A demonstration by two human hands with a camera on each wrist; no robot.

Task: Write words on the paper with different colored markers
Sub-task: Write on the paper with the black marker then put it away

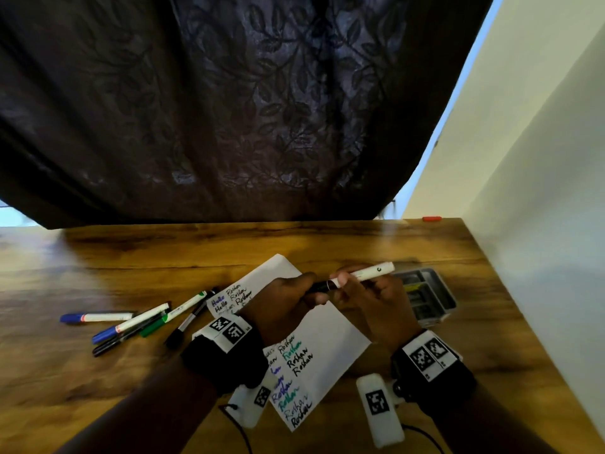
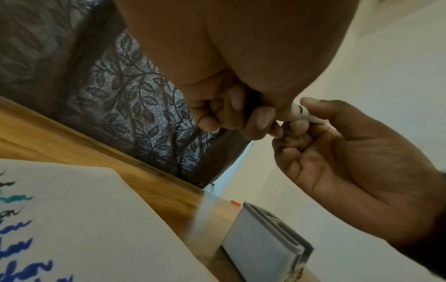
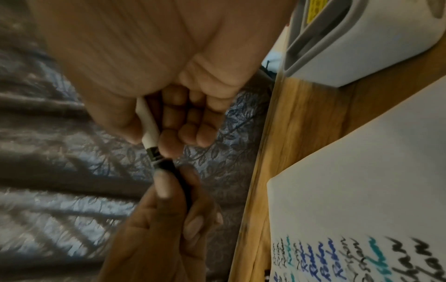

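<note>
A white marker (image 1: 366, 273) with a black cap (image 1: 319, 286) is held level above the paper (image 1: 330, 335), which carries words in black, blue and green. My left hand (image 1: 309, 290) grips the black cap end, and my right hand (image 1: 342, 283) pinches the white barrel. In the right wrist view the barrel (image 3: 149, 126) meets the cap (image 3: 179, 181) with no gap showing. The left wrist view shows my left fingers (image 2: 241, 114) curled round the cap and the right hand (image 2: 337, 152) beside them.
Several capped markers (image 1: 131, 322), blue, green and black, lie on the wooden table (image 1: 131, 257) left of the paper. A grey compartment tray (image 1: 429, 296) stands to the right, near a pale wall. A small red item (image 1: 431, 219) lies at the far edge. A dark curtain hangs behind.
</note>
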